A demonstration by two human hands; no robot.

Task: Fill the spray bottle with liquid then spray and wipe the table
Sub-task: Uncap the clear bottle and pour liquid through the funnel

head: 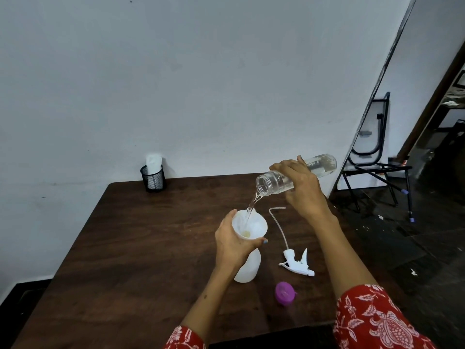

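Observation:
A white spray bottle stands upright on the dark wooden table, with a white funnel in its neck. My left hand grips the funnel and the bottle's neck. My right hand holds a clear water bottle tipped down to the left above the funnel. A thin stream of clear liquid runs from its mouth into the funnel. The white spray trigger head with its long dip tube lies on the table to the right of the spray bottle.
A purple cap lies near the table's front, right of the spray bottle. A black mesh holder with white tissue stands at the back left against the wall. A black metal chair stands right of the table.

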